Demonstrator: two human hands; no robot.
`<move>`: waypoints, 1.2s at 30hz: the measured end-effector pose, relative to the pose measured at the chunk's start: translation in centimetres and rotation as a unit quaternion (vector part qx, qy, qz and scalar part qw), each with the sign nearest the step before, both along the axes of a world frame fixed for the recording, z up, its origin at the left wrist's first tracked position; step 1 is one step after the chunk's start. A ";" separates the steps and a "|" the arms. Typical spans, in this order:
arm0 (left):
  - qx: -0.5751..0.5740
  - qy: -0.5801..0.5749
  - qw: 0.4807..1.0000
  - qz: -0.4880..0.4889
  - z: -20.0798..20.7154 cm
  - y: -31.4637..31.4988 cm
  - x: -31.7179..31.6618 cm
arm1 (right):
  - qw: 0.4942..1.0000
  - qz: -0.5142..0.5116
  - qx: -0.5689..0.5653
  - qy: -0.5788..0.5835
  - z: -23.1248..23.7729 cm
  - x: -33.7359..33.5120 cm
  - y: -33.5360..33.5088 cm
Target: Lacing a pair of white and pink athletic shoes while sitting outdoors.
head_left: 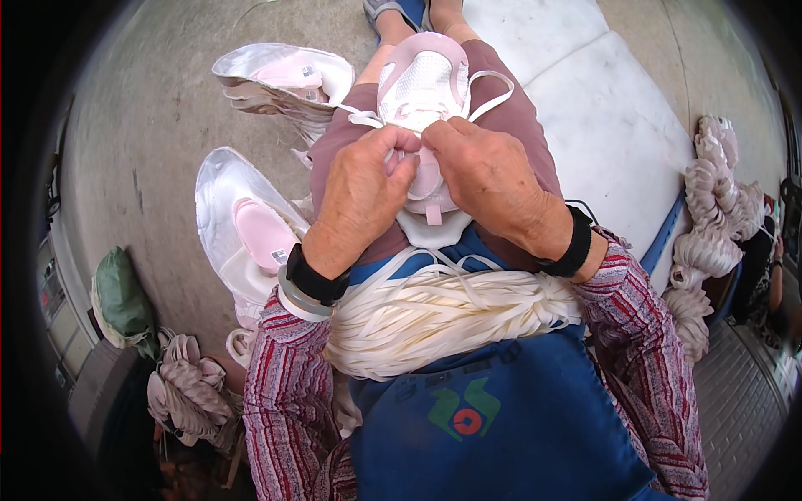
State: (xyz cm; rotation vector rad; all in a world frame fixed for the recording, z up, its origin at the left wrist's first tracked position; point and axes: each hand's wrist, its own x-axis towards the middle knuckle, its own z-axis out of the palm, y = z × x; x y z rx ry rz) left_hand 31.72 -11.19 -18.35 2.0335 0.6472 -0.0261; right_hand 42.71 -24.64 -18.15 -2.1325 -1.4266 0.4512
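Observation:
A white and pink sneaker point(426, 75) rests across my lap, its mesh toe pointing away and its heel toward me. A white shoelace point(494, 104) runs through its eyelets, with one loop standing out on the right and another strand at the left. My left hand point(359, 196) is closed in a pinch at the lacing, thumb against the curled fingers. Beside it, my right hand point(493, 179) is closed too, its fingertips on the lace at the top of the tongue. The fingertips partly hide the lace ends. A thick bundle of cream laces point(443, 313) lies across my waist, over a blue apron point(493, 417).
On the concrete floor at left are stacks of pink and white shoes point(219, 188) point(242, 63). A green bag point(125, 292) and bunched shoes point(188, 392) stand lower left. A white sheeted surface point(601, 125) lies to the right, with more strung shoes point(710, 200) beyond it.

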 end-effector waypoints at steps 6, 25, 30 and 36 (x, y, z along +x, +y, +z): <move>0.223 -0.063 0.967 -0.103 0.3 -0.5 0.1 | 1.000 -0.009 0.014 -0.015 0.5 -0.2 0.0; -0.213 0.112 0.970 -0.034 4.4 3.7 -1.6 | 0.993 0.061 0.086 -0.046 2.0 -0.7 -1.4; -0.513 0.116 0.850 0.035 4.0 2.9 -3.5 | 0.986 0.130 0.081 -0.072 1.5 -2.4 -0.3; -0.575 -0.113 0.801 0.124 4.9 3.8 -4.7 | 0.975 0.192 0.114 -0.005 1.5 -3.3 -0.7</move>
